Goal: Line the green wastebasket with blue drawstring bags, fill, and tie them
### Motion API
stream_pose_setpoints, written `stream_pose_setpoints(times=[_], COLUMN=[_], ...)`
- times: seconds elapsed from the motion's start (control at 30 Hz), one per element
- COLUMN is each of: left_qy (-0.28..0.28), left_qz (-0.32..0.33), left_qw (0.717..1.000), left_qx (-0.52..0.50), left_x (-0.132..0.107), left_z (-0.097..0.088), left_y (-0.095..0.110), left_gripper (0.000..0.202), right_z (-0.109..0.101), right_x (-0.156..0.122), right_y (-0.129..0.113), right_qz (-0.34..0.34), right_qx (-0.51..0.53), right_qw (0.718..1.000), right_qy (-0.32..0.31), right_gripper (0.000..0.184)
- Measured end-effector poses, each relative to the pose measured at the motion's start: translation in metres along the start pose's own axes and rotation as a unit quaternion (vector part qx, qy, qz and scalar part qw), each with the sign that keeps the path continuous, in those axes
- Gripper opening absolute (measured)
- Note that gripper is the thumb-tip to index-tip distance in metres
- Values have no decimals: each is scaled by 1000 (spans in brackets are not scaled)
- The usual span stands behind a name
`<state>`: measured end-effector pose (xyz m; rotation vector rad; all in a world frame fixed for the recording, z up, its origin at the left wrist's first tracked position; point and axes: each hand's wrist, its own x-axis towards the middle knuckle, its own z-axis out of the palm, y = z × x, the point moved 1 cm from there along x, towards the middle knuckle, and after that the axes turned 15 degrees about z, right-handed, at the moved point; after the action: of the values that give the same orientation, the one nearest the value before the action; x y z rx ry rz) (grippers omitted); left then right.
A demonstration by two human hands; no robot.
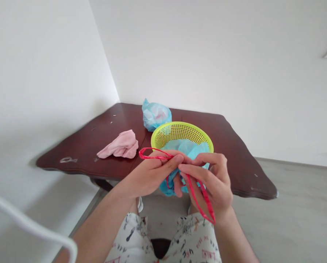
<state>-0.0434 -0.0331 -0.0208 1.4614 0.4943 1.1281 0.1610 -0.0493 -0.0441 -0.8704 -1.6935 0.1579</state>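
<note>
Both my hands meet over the front edge of the table, fingertips close together. My left hand [158, 168] pinches a red drawstring [152, 153], whose loop sticks out to the left. Between the fingers of my right hand [211, 179] runs another loop of red drawstring, hanging down toward my lap. Below and behind the hands bunches a light blue plastic bag [189, 146], partly over the rim of a yellow-green plastic basket [177, 126]. Where the strings cross is hidden by my fingers.
A tied blue bag [156, 116] with something pale and pinkish inside stands behind the basket. To the left lies a crumpled pink cloth [121, 144]. The dark brown table [231, 157] has wavy edges and stands near white walls. A white cable [32, 224] crosses the lower left.
</note>
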Motion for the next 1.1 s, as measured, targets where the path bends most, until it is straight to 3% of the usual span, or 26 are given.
stream_pose_setpoints(times=[0.17, 0.33, 0.47, 0.6, 0.63, 0.7, 0.77, 0.8, 0.83, 0.93, 1.0, 1.1], left_qy=[-1, 36, 76, 60, 56, 41, 12, -8, -29, -68, -69, -28], left_qz=[-23, -45, -38, -48, -47, -41, -36, -30, -24, 20, 69, 181], left_qw=[996, 973, 962, 963, 965, 973, 987, 992, 996, 997, 990, 941], left_qx=[-91, -222, -260, -258, -252, -221, -157, -120, -84, 14, 100, 284], left_x=[3, 5, 5, 3, 2, 0, -3, -4, -6, -11, -15, -17], left_z=[-6, -10, -13, -15, -15, -14, -10, -8, -5, 3, 6, 4], left_y=[-12, -18, -17, -12, -11, -7, -4, -2, 1, 13, 21, 24], left_gripper=[51, 44, 33, 33, 35, 39, 44, 46, 47, 49, 47, 32], right_z=[-2, -12, -10, -5, -5, -7, -11, -12, -12, -9, -6, -5], right_x=[-4, -10, -16, -18, -17, -11, -2, 3, 7, 9, 3, -5], right_y=[-7, -9, -2, -2, -4, -7, -8, -7, -4, 8, 16, 22], right_qz=[-73, -89, -91, -80, -84, -81, -40, -6, 32, 145, 202, 251], right_qx=[-100, -148, -80, 2, 12, 39, 83, 107, 132, 186, 192, 179], right_qw=[991, 985, 993, 996, 996, 995, 986, 982, 981, 971, 954, 939], right_qy=[45, 25, -13, -45, -36, 40, 136, 154, 138, -34, -115, -153], right_gripper=[31, 41, 51, 58, 56, 49, 52, 56, 58, 56, 49, 45])
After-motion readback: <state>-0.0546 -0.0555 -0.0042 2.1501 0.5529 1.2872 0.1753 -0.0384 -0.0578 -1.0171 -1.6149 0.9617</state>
